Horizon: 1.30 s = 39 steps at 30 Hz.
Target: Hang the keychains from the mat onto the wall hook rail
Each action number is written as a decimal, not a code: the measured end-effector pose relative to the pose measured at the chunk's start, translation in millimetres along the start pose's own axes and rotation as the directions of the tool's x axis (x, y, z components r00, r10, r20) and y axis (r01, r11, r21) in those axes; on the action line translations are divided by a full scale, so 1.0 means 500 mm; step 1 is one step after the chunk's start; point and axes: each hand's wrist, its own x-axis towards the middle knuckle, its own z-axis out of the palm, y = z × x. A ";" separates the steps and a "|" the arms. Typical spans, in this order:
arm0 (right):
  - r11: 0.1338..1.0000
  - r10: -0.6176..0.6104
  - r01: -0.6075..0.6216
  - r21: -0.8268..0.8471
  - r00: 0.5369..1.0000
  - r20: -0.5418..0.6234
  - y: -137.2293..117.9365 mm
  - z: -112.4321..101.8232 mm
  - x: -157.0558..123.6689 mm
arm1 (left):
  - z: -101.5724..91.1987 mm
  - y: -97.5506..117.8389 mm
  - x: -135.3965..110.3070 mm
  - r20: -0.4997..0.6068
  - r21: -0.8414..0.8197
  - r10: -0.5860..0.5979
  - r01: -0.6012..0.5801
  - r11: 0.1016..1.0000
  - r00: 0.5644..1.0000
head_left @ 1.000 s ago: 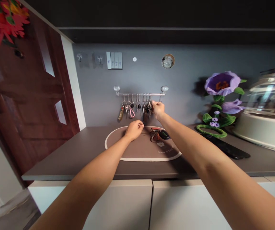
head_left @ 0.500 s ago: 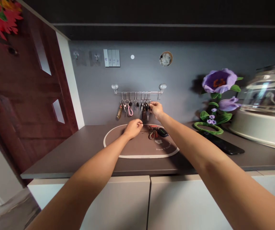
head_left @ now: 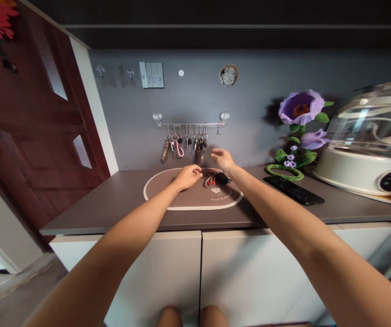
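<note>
Hanging keys (head_left: pixel 200 155) are now free of the right hand (head_left: pixel 224 159), which has moved rightward, fingers loosely parted. Below it, the key bunch (head_left: pixel 210 179) lies lengthwise left-to-right on the mat (head_left: pixel 188 201), just beside the curled left hand (head_left: pixel 186 177), whose hold I cannot tell.

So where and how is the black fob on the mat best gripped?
Probably across the rounded body of the black fob, with the right hand coming from above: the fob lies low on the mat, uncovered on top, while a ring cluster crowds its left side.
</note>
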 end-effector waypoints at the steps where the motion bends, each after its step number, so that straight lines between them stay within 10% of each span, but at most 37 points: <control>1: 1.000 -0.013 0.013 -0.019 1.000 0.001 0.002 -0.005 -0.012 | 0.002 0.004 0.001 0.010 0.012 -0.003 0.003 1.000 1.000; 26: 0.814 -0.212 0.204 -0.545 0.976 0.048 0.033 -0.044 -0.096 | 0.039 0.028 0.038 0.327 0.217 -0.079 0.007 0.976 0.942; 39: 0.814 -0.289 0.278 -0.510 0.955 0.059 0.038 -0.042 -0.093 | 0.018 0.001 0.038 0.146 -0.153 -0.196 0.218 0.964 0.970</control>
